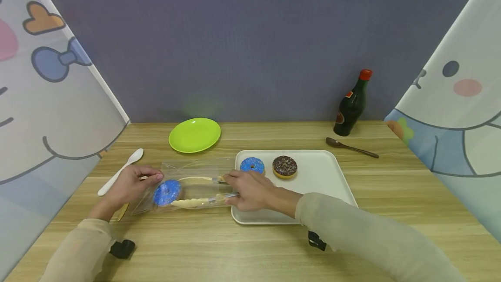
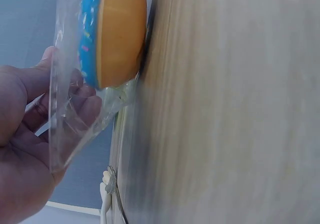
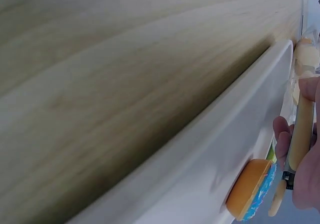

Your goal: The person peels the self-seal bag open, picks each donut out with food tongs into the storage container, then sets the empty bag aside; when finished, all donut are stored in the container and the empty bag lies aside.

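Observation:
My left hand [image 1: 131,186] pinches the edge of a clear plastic bag [image 1: 203,168] at the left of the table. Inside the bag is a blue-iced doughnut [image 1: 166,192] with sprinkles, its orange-brown side showing in the left wrist view. Tongs [image 1: 190,203] with cream-coloured arms reach into the bag, their tips at either side of that doughnut. My right hand [image 1: 252,189] grips the tongs by the handle end, over the left part of a white tray [image 1: 321,186]. Another blue doughnut [image 1: 250,164] and a chocolate doughnut [image 1: 285,166] lie on the tray.
A green plate [image 1: 195,135] sits at the back left, a white spoon [image 1: 120,172] left of my left hand. A dark bottle [image 1: 351,108] and a brown spoon [image 1: 352,147] are at the back right. Printed panels flank the table; a grey wall stands behind.

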Tool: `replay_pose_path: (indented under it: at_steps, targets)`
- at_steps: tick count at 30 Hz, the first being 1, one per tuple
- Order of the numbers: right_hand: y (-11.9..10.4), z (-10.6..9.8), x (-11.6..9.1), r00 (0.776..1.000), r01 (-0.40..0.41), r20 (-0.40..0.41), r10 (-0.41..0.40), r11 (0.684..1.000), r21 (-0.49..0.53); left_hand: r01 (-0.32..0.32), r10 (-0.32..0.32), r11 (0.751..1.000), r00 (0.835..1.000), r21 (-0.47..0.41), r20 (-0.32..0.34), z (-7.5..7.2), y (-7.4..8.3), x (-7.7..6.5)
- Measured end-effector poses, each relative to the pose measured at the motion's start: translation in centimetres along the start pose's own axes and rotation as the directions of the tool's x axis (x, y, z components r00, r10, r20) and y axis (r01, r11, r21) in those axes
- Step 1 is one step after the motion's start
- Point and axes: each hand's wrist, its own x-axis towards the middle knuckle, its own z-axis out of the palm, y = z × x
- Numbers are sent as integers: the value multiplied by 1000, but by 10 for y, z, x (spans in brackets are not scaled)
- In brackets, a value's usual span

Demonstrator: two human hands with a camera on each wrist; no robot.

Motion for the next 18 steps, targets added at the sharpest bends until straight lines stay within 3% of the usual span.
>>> replay_pose_path:
  at_steps: [13,18]
  targets:
    - [10,-3,-38,993,-38,-109,38,999,5,-5,5,1000,1000,28,5,-6,0,-2]
    - [15,-5,-57,986,-59,-156,67,997,54,-5,5,1000,1000,27,12,-7,-1,-3]
